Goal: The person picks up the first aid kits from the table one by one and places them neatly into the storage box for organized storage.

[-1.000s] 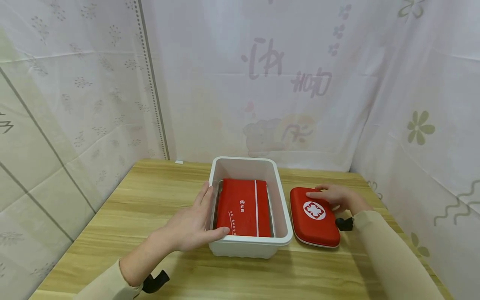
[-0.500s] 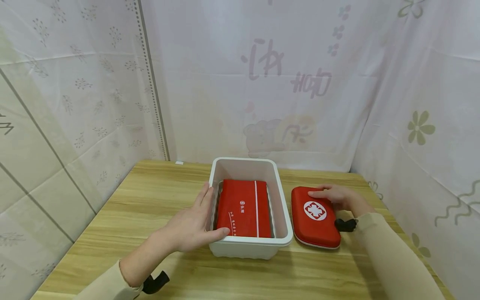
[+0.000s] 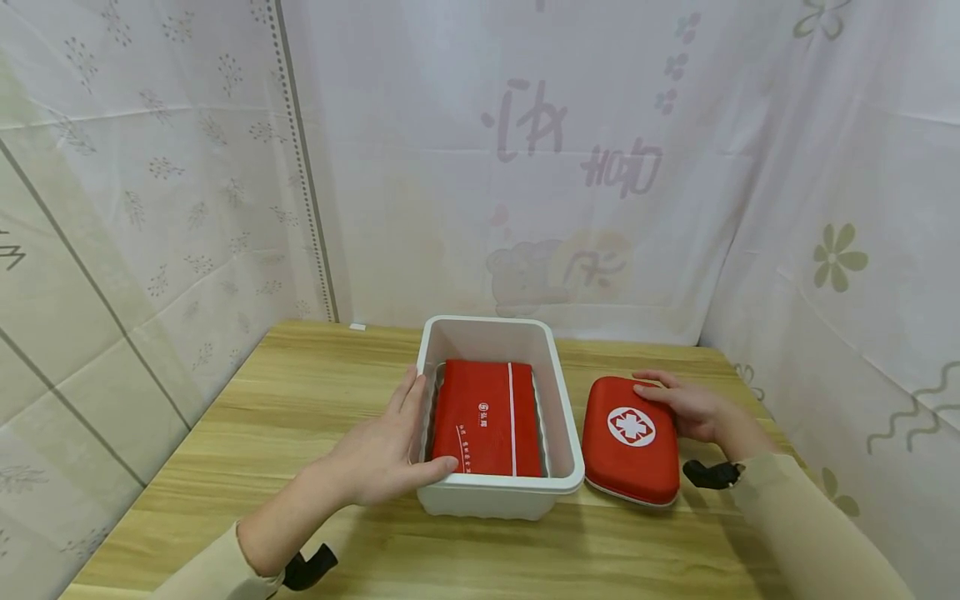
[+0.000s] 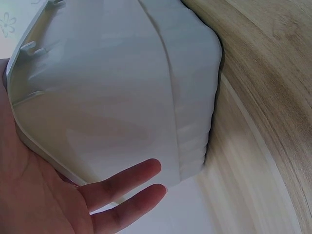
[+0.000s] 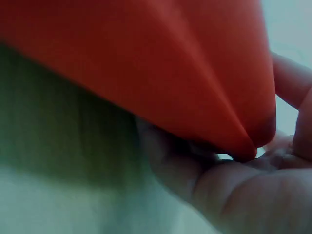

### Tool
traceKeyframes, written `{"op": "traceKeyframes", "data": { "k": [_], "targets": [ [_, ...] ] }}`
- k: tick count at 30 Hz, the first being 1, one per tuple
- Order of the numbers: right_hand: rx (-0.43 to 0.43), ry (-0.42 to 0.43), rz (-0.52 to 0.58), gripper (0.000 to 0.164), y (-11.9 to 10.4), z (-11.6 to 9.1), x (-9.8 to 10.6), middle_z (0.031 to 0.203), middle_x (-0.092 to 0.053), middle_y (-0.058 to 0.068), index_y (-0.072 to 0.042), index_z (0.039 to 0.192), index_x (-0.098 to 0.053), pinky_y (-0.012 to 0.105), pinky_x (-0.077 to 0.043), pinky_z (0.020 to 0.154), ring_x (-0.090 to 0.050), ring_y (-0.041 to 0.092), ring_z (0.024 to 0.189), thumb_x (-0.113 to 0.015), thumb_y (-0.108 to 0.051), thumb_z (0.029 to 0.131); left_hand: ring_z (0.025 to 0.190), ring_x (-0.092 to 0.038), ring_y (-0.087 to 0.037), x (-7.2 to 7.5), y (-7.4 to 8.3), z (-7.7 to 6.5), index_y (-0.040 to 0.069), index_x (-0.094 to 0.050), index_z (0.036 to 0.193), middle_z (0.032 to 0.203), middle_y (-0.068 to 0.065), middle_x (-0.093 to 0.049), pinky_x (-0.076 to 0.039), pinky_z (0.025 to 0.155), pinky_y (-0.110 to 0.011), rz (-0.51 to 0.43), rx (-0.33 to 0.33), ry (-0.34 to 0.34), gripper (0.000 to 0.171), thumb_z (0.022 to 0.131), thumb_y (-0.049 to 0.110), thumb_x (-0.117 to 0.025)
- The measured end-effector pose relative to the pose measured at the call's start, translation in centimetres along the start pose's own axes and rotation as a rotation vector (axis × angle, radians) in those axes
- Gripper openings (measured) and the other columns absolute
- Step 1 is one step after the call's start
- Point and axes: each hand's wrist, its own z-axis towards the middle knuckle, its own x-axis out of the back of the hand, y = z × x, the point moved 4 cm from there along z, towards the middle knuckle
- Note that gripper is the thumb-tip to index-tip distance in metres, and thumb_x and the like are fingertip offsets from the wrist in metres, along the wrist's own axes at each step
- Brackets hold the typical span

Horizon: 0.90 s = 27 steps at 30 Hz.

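Observation:
A red zip case (image 3: pixel 630 437) with a white cross emblem, like a first-aid kit, lies to the right of a white plastic bin (image 3: pixel 498 496). My right hand (image 3: pixel 693 412) grips its far right corner, thumb on top. In the right wrist view, fingers (image 5: pixel 175 163) curl under the red case (image 5: pixel 209 73). My left hand (image 3: pixel 378 454) rests at the bin's near left corner, its thumb over the front rim and its fingers straight along the left side. Extended fingers (image 4: pixel 126 178) show beside the bin's outer wall (image 4: pixel 117 97) in the left wrist view.
Inside the bin lies a red flat package (image 3: pixel 487 417) with white lettering and a white stripe. The bin stands on a wood-grain table (image 3: pixel 315 400). Patterned white curtains (image 3: pixel 420 167) enclose the back and sides. A small white piece (image 3: pixel 357 327) sits at the table's back edge.
The red case has shifted and turned slightly, its far end moving right. My right hand and forearm have moved a little to the right. My left hand stays in place on the bin.

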Motion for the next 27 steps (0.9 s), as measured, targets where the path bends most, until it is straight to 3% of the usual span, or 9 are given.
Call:
{"op": "traceKeyframes", "data": {
  "k": [3,10,16,27],
  "targets": [
    [0.045,-0.048,0.035,0.064,0.1,-0.3,-0.2,0.114,-0.069,-0.002,-0.022,0.162,-0.021,0.041,-0.057,0.086,-0.068,0.018,0.099,-0.053,-0.029,0.107,0.115,-0.064,-0.026,0.0,0.0,0.0,0.015,0.000,0.165,0.173,-0.002,0.005,-0.056,0.079,-0.038,-0.003,-0.001,-0.001,0.116,0.085,0.081,-0.053],
    [0.148,-0.069,0.098,0.046,0.0,-1.1,-0.8,0.118,-0.069,-0.006,-0.031,0.154,-0.045,0.036,-0.057,0.087,-0.069,0.015,0.101,-0.049,-0.024,0.109,0.117,-0.064,-0.025,0.0,-0.1,0.0,0.016,0.000,0.165,0.173,-0.001,0.005,-0.056,0.080,-0.038,0.000,-0.008,0.004,0.117,0.084,0.084,-0.049],
    [0.235,-0.100,0.145,0.044,-0.4,-1.8,-1.3,0.121,-0.069,-0.006,-0.024,0.154,-0.044,0.034,-0.057,0.086,-0.069,0.014,0.104,-0.043,-0.018,0.110,0.117,-0.063,-0.025,-0.1,-0.1,0.0,0.016,-0.001,0.165,0.173,-0.001,0.005,-0.055,0.077,-0.037,-0.008,-0.007,0.006,0.114,0.086,0.077,-0.055],
    [0.238,-0.134,0.097,0.044,-1.0,-3.4,-1.3,0.121,-0.069,-0.005,-0.023,0.155,-0.042,0.037,-0.058,0.087,-0.070,0.016,0.104,-0.041,-0.019,0.111,0.111,-0.065,-0.023,-0.1,-0.2,0.0,0.018,-0.001,0.165,0.173,0.001,0.006,-0.054,0.073,-0.034,-0.015,0.002,0.001,0.113,0.086,0.077,-0.056]
  ]
}}
